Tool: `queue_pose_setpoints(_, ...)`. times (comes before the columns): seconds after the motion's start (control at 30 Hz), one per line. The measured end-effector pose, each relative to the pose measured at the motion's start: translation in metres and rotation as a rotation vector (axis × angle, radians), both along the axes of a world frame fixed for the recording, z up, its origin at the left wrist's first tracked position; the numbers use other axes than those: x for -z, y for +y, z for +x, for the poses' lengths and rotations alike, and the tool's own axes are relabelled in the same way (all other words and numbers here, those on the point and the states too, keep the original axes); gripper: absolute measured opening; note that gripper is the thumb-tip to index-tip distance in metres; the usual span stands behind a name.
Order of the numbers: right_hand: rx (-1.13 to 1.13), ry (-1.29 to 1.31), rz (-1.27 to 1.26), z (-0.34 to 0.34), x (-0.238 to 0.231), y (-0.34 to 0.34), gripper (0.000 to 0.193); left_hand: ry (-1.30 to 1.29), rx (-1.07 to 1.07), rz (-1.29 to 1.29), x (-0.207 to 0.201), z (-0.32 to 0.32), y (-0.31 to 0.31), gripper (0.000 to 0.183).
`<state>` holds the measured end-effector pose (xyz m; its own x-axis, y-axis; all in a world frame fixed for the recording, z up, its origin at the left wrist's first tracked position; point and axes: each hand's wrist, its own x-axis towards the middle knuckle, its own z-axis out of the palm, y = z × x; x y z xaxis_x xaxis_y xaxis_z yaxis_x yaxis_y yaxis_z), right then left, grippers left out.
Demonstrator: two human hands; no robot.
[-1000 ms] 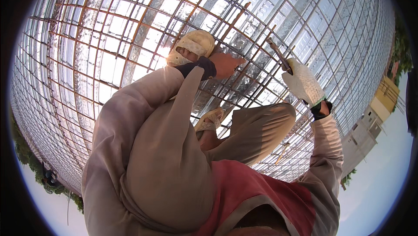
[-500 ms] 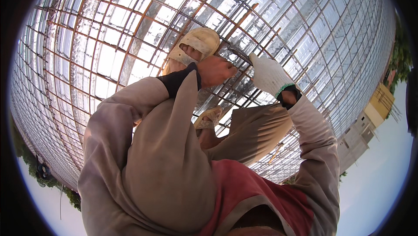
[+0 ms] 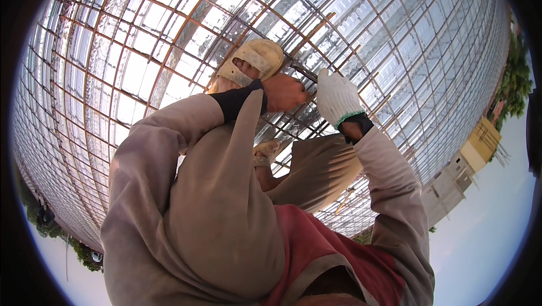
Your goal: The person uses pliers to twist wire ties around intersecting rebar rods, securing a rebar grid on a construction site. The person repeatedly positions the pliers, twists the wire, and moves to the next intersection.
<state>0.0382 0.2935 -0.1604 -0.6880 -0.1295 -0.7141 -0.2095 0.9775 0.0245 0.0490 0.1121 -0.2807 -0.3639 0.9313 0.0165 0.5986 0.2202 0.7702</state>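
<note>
My left hand, bare with a dark cuff at the wrist, is closed low over the steel bars beside my sandalled foot. Whatever its fingers hold is hidden. Close to its right, my right hand wears a white knit glove with a green hem and is wrapped around a dark metal tool that looks like pincers. The tool's far end points up and left toward the sandal's toe, over the rebar mesh. Bar crossings lie just beneath both hands.
A tan sandal rests on the mesh, the other foot farther back between my legs. Shiny ribbed metal decking lies under the bars. Loose rusty bar ends stick out ahead. Buildings and trees stand beyond the right edge.
My gloved right hand has shifted left, closer to my left hand, and turned more upright with the tool. My left hand has moved very slightly right.
</note>
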Motion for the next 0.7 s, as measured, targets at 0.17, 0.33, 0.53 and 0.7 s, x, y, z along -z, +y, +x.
queue_pose_setpoints(0.17,0.010,0.037,0.057,-0.003,-0.009,-0.005,0.034,-0.024,-0.027,0.002,-0.006,-0.002,-0.005,0.025)
queue_pose_setpoints(0.33,-0.016,-0.039,0.188,-0.014,-0.007,-0.018,0.048,-0.003,-0.041,0.050,-0.004,-0.004,-0.003,0.024)
queue_pose_setpoints(0.53,-0.029,-0.129,0.274,-0.026,-0.007,-0.036,0.059,0.028,0.011,-0.018,-0.004,-0.010,0.001,0.022)
queue_pose_setpoints(0.7,0.052,-0.227,-0.040,-0.027,-0.012,-0.008,0.040,-0.035,0.014,-0.112,-0.027,-0.018,-0.011,0.029)
